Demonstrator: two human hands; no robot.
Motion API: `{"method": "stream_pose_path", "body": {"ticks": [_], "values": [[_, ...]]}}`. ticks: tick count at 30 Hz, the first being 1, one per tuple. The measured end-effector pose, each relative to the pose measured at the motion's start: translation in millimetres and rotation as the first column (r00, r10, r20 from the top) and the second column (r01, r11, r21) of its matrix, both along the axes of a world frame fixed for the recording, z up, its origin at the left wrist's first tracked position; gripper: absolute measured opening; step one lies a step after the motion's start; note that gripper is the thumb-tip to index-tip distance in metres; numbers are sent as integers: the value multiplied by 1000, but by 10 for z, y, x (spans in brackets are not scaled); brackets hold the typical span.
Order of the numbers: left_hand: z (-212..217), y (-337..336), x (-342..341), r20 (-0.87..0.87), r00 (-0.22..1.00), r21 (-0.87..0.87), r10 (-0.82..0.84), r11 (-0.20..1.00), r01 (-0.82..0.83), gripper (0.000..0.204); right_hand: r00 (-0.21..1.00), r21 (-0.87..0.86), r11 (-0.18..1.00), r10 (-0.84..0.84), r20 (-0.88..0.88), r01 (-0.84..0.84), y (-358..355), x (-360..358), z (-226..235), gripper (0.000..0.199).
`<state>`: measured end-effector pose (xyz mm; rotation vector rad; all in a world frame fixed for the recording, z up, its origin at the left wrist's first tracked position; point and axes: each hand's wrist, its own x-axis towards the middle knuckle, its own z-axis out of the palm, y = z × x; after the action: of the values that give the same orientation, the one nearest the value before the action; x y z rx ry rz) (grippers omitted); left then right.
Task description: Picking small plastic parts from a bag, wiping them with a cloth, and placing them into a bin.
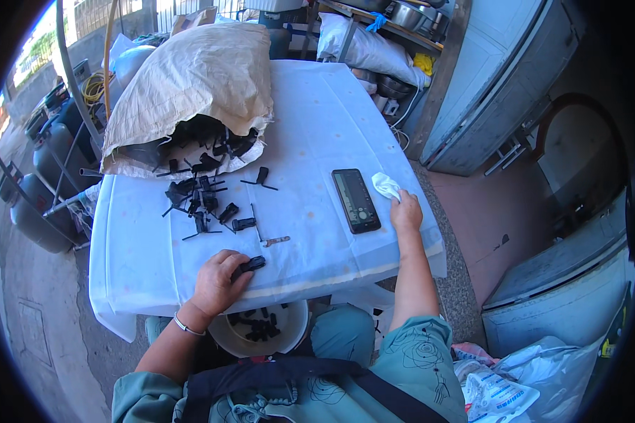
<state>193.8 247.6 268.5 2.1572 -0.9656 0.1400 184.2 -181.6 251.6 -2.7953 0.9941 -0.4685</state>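
Note:
My left hand (220, 283) rests near the front edge of the table, its fingers closed round a small black plastic part (252, 264). On the right, my right hand (406, 213) pinches a crumpled white tissue or cloth (386, 185) against the tabletop. A dark phone (355, 204) with its screen lit lies just left of that hand. Beyond my left hand is a loose pile of black plastic parts (199, 200), several with thin stems. Between the pile and the phone lies a small metal tool, like a wrench (278, 241).
A large woven sack (204, 70) lies open on the table (310, 127), black parts at its mouth. Below the front edge, a white tub (295, 331) holds more parts. Gas cylinders (42, 218) stand at left, shelves (388, 28) behind, plastic bags (543, 374) at lower right.

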Motion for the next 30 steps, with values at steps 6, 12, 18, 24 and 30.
{"method": "stream_pose_path", "body": {"ticks": [6,12,18,24,30], "values": [[-74,26,39,-38,998,-21,51,998,-52,33,775,141,977,34,631,-158,459,-363,246,16],[0,-69,46,-95,989,-70,112,990,-119,45,661,504,462,286,694,-729,1560,-218,167,15],[-78,80,164,-518,847,-582,-122,776,-244,40,702,771,-210,322,635,-601,2117,-109,367,19],[-87,173,419,-643,641,-569,-418,822,-35,44,602,722,-258,413,683,-642,2251,-34,280,25],[255,43,207,-620,706,-667,-342,705,-243,39,639,786,-231,475,605,-573,2195,66,255,27]]}}
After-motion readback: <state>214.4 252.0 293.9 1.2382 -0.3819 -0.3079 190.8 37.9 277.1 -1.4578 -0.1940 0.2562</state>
